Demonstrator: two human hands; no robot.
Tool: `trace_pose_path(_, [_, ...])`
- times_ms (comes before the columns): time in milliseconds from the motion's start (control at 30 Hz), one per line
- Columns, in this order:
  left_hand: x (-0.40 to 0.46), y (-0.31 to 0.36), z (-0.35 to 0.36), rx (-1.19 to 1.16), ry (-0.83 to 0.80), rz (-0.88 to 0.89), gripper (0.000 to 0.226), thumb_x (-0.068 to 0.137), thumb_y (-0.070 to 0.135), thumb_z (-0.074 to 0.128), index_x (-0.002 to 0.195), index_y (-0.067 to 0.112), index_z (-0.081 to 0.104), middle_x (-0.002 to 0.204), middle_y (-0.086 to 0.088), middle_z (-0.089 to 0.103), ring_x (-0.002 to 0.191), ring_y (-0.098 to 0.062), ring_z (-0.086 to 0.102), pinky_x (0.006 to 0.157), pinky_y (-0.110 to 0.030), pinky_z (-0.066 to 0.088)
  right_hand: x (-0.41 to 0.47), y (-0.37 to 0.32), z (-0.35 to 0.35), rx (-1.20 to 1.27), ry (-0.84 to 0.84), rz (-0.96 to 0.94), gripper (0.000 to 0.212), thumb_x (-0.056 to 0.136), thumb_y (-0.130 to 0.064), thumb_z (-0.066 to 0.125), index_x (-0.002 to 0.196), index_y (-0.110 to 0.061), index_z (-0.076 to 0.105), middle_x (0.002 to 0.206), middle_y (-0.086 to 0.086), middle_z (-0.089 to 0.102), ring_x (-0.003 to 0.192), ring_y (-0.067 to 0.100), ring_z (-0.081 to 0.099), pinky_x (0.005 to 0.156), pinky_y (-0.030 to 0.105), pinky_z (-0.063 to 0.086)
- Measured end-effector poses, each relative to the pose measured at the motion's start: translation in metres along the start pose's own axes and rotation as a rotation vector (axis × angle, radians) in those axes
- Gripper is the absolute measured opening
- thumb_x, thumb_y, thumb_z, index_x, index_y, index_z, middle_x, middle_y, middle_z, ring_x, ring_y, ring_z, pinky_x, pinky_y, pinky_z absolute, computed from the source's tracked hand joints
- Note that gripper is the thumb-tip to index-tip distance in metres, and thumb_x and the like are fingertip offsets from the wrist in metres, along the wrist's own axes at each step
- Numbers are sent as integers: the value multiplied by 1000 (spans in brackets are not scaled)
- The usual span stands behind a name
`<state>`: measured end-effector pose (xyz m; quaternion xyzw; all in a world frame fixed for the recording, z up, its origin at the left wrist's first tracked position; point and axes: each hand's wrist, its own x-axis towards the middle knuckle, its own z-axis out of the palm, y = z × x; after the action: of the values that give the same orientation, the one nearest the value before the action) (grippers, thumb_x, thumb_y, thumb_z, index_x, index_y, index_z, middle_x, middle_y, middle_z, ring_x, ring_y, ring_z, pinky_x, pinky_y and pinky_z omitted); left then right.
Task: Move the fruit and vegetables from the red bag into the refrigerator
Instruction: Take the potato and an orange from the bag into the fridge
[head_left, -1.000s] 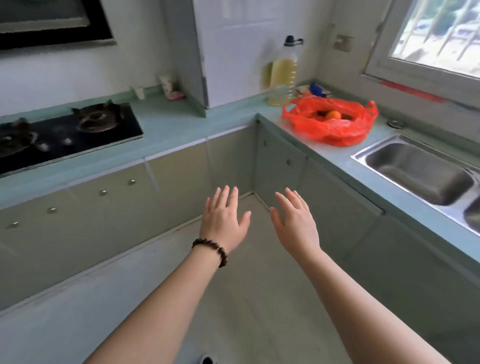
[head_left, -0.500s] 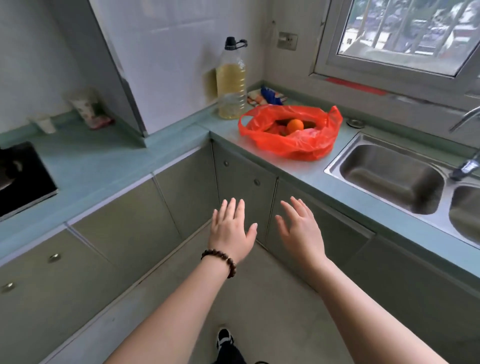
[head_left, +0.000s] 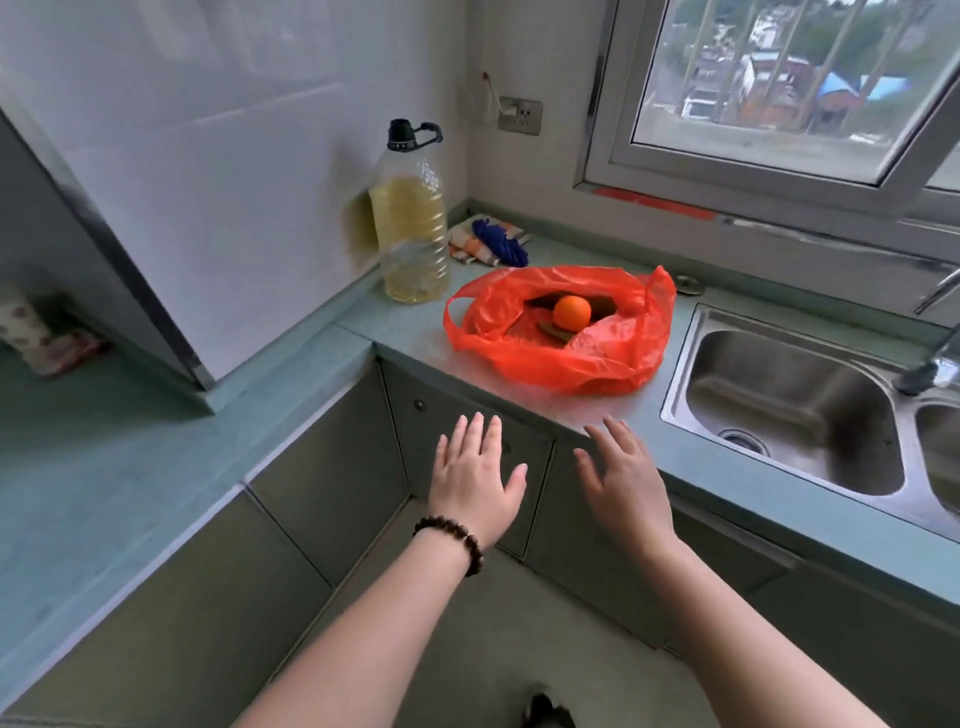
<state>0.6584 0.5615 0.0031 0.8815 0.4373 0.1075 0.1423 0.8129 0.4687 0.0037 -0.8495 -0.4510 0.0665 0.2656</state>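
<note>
A red plastic bag (head_left: 576, 358) lies open on the green countertop (head_left: 405, 322) in the corner. Inside it an orange (head_left: 572, 312) rests on top, with a dark green vegetable (head_left: 553, 331) partly showing beneath; the rest of its contents are hidden. My left hand (head_left: 475, 478), with a bead bracelet at the wrist, hovers open in front of the counter edge, below the bag. My right hand (head_left: 626, 480) is open too, fingers spread, just short of the counter edge. Neither hand touches the bag. No refrigerator is in view.
A large bottle of yellow oil (head_left: 413, 223) stands left of the bag, with a cloth and blue cord (head_left: 493, 241) behind. A steel double sink (head_left: 789, 400) with a tap is right of the bag. Cabinet doors (head_left: 322, 467) run under the counter.
The view has swung right and closer to the bag; the stove has left the frame. Both hands stay open and now sit nearer the counter edge below the bag.
</note>
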Motion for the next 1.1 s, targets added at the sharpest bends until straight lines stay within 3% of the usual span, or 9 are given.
trace_pose_path(700, [321, -30, 34, 54, -83, 197, 69, 92, 51, 34, 150, 17, 15, 158, -8, 15, 146, -22, 5, 119, -42, 5, 281, 23, 64, 26, 82, 136, 45, 93, -33, 51, 135, -18, 48, 147, 6, 39, 140, 23, 27, 113, 38, 25])
trace_pose_path(867, [371, -35, 47, 112, -127, 256, 74, 90, 54, 38, 150, 16, 14, 158, -9, 13, 146, -24, 2, 119, -42, 3, 335, 16, 89, -25, 33, 0, 42, 90, -29, 57, 130, -15, 54, 144, 12, 43, 137, 31, 32, 112, 40, 27])
trace_pose_path(1100, [425, -73, 75, 167, -308, 199, 110, 75, 76, 45, 149, 15, -9, 159, -9, -5, 146, -25, -9, 119, -41, 1, 404, 28, 115, -281, -196, -137, 53, 89, -38, 51, 140, -29, 38, 155, 3, 23, 146, 23, 9, 117, 48, 7])
